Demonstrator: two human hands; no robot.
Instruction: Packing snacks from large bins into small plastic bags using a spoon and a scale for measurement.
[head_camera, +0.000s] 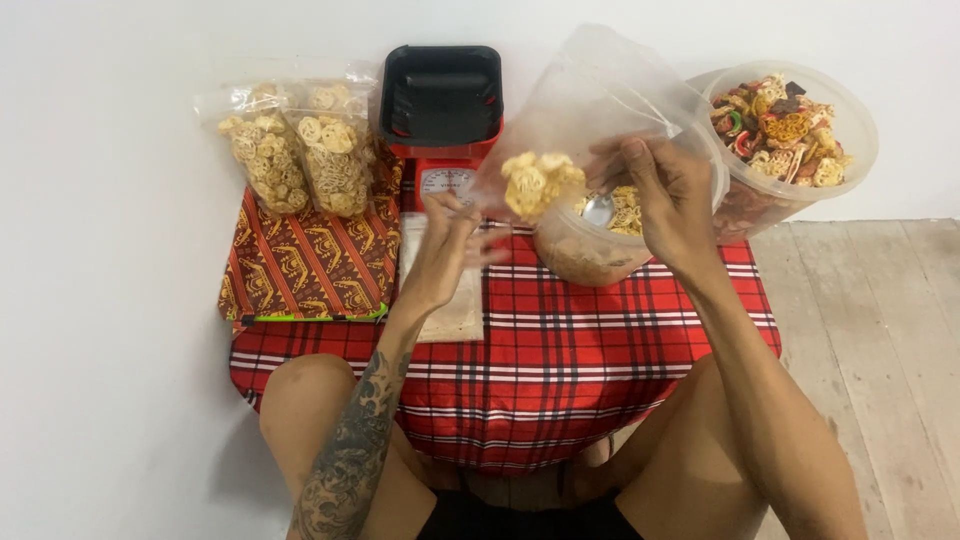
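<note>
Checking hand states first: what does each hand hold? (Inspector)

Left hand (450, 240): fingers appear closed on the lower edge of the clear bag (600, 90), though blur limits certainty. Right hand (672, 200): clenched on a metal spoon (598, 208), bowl pointing toward 9 o'clock. (Operator)

Locate the bag and its contents. (Inspector)

The bag is held off the plaid cloth (560, 350), tilted toward 1 o'clock. A clump of yellow wheel crackers (540, 180) sits in its lower end. The spoon is just beside that clump, above the small tub (585, 258) of the same yellow crackers. (Operator)

Step in hand? (Inspector)

By my judgement, spooning crackers from the small tub into the bag. The fill looks partial when set against the two filled bags (300, 155) at 10 o'clock. (Operator)

List the surrounding items. (Inspector)

Red scale (440, 165) with a black tray at 12 o'clock. Large tub (850, 150) of mixed coloured crackers at 2 o'clock. Patterned cloth (310, 265) at 9 o'clock, under the filled bags. A flat pale stack (455, 305) below the left wrist; what it is cannot be told. (Operator)

What would a further scoop call for? (Inspector)

The bag mouth must be kept open and above the small tub so that spills fall back in. The spoon must be kept level. The scale tray is bare and within reach for a weight check. (Operator)
</note>
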